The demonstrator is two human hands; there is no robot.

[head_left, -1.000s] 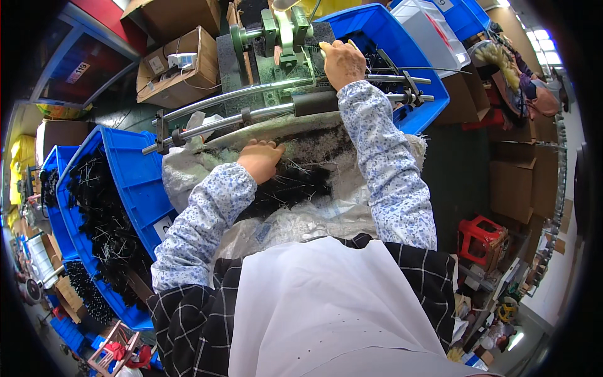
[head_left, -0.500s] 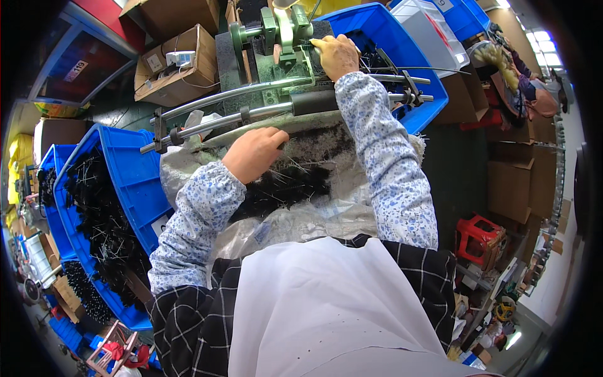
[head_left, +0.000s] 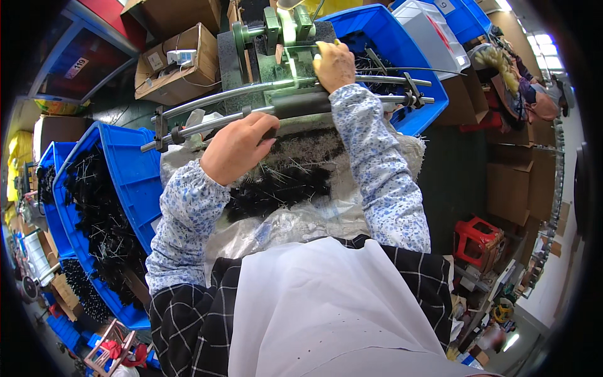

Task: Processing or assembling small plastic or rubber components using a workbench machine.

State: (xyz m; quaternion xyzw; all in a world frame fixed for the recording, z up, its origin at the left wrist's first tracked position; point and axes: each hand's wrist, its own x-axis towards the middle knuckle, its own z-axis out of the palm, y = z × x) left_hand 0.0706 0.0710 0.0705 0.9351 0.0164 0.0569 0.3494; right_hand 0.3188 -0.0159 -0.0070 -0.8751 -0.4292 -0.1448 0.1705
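My left hand (head_left: 242, 148) is closed, fingers curled beside the lower metal rail (head_left: 217, 124); a dark bit shows at its fingertips, too small to name. My right hand (head_left: 335, 66), with yellow coverings on its fingertips, is closed at the right of the lit machine (head_left: 287, 38). What it grips there is hidden, though a thin dark line runs left from its fingers. Below both hands, a pile of black bristle brushes with thin wire stems (head_left: 279, 191) lies on a greyish plastic sheet (head_left: 282, 223) across my lap.
On my left stands a blue bin (head_left: 132, 182) heaped with black brushes. Behind the right hand is another blue bin (head_left: 411, 56) with dark pieces in it. A cardboard box (head_left: 182, 75) stands at the back left, and a red stool (head_left: 474, 242) to the right.
My left hand has moved left and slightly up, from over the brush pile to the rail. The right hand has shifted slightly left and down, its fingers more curled.
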